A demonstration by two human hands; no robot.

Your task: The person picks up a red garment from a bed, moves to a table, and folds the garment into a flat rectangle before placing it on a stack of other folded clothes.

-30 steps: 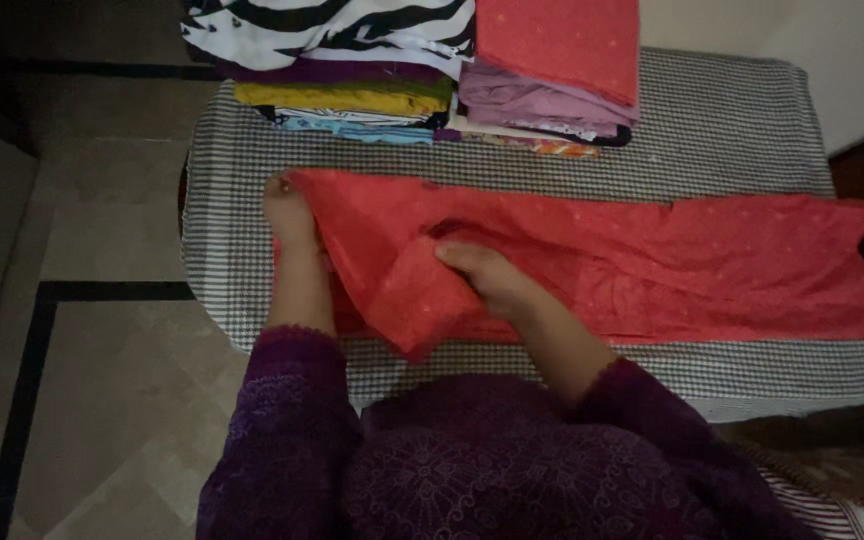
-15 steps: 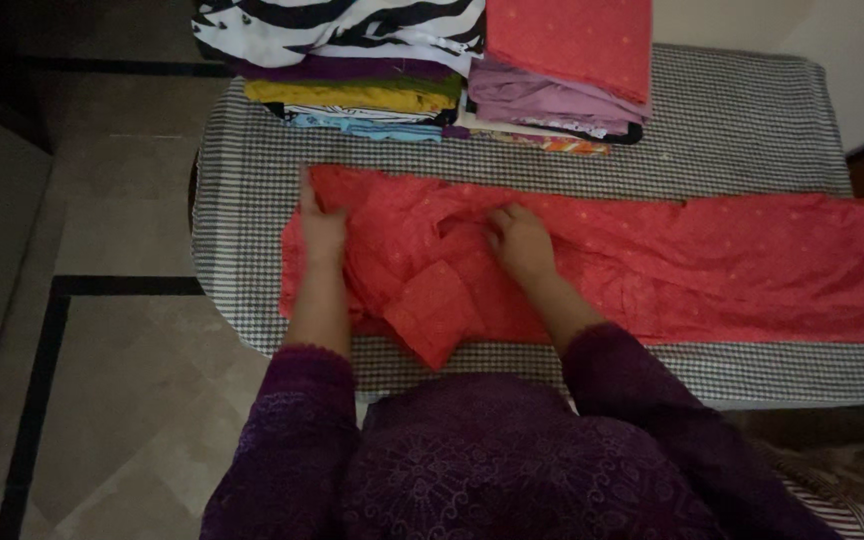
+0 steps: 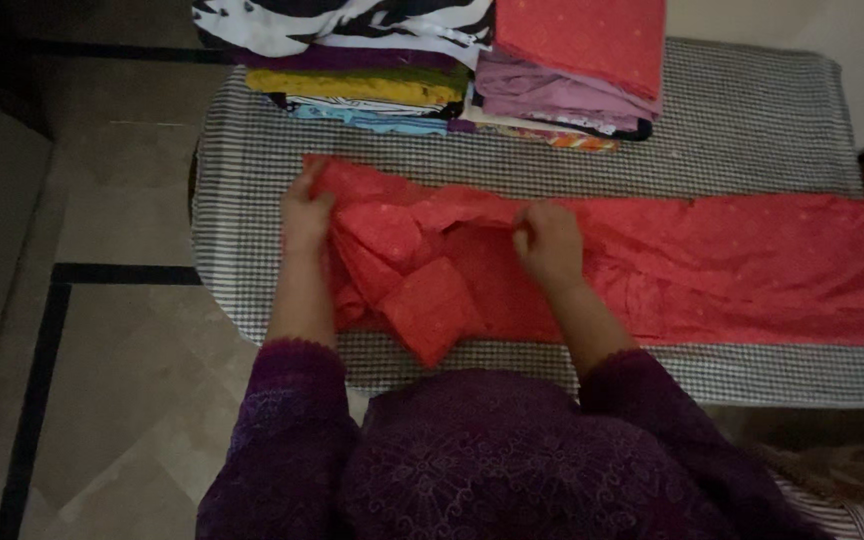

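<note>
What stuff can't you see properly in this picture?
- Head view: the long red dotted cloth garment runs off the right edge, so its end is cut off.
- The left hand and right hand have fingertips tucked into the folds, hidden by the cloth.
- The stack of folded colourful fabrics is cut off by the top edge.
- The checked table cover hides the table beneath.
- Dim light blurs the garment's small pattern.

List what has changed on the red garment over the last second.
The right hand moved from the folded sleeve at the near edge up to the red garment's top edge and pinched it. The left hand kept its grip on the left end. The stack of folded clothes and checkered cover stayed put.
</note>
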